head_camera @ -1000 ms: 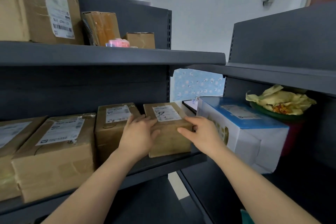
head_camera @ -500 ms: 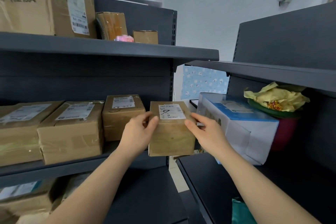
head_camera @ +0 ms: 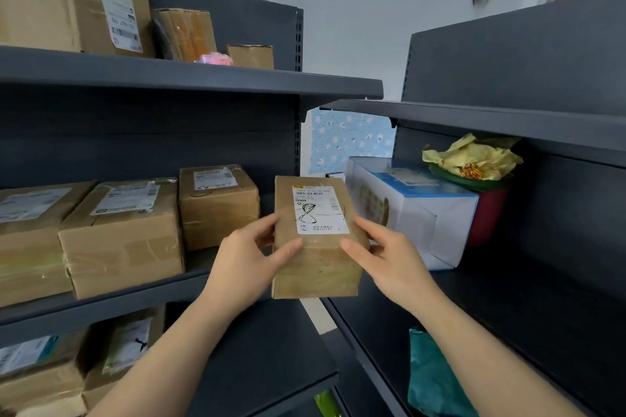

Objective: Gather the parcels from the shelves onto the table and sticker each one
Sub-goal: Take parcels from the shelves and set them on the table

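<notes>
Lifted clear since the earlier frames, the small brown cardboard parcel with a white shipping label [head_camera: 316, 276] no longer sits at the right end of the dark grey metal middle shelf [head_camera: 142, 296]. It now hangs just forward of that shelf's front edge, over the gap between the two shelving units, with its label face tilted up toward the camera. Left hand [head_camera: 244, 261] grips the parcel's left side, thumb curled onto the label face and fingers along the side. Right hand [head_camera: 393, 261] mirrors it on the right side, thumb on top and fingers wrapped behind. Three larger brown cardboard parcels [head_camera: 122, 237] stand along the same shelf to the left, the nearest apart from the held parcel. A white-and-blue printed carton [head_camera: 416, 213] stands near the front left corner of the right-hand shelf [head_camera: 508, 298], close to the right hand but not touching it. Step in hand, as judged: carrying this parcel off to the table, which is out of view. To do it well, squeeze both sides evenly, draw the parcel straight back through the gap so that it clears the carton, and keep the label face uppermost, ready for the sticker.
</notes>
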`<state>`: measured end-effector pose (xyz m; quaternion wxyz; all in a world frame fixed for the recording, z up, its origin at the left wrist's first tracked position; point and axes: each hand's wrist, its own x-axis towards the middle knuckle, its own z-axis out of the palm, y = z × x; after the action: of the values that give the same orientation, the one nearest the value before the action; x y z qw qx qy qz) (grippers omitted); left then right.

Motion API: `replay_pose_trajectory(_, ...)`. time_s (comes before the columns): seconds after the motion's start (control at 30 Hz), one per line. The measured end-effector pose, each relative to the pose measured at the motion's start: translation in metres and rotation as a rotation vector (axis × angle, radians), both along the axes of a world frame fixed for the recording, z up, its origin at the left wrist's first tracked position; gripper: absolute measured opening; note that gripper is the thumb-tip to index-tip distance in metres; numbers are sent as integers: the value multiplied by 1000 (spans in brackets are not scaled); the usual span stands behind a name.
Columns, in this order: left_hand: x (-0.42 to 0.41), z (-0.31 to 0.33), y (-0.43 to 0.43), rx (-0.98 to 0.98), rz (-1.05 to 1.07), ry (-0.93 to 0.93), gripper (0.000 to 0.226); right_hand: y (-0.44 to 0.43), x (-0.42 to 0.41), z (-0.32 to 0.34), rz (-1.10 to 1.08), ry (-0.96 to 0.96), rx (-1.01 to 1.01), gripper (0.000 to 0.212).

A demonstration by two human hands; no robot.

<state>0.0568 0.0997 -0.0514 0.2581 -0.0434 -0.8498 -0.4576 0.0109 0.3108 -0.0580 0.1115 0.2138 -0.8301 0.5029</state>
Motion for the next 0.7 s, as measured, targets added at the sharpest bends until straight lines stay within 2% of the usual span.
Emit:
replay_pose_trajectory(0.3,53,-18,-15,66,-262,-9,64,-8,115,-20,-298,-35,-89,64)
replay_pose_trajectory(0.43,86,-25,-15,105,-454,-60,50,-14,183,-32,-481,-52,-110,65)
replay_pose_trajectory(0.57,122,-41,-4,135,-640,-124,54,-18,256,-47,-685,-87,-144,63)
replay_pose_trajectory(0.7,159,-52,19,157,-830,-181,54,-14,327,-54,-857,-117,-142,71)
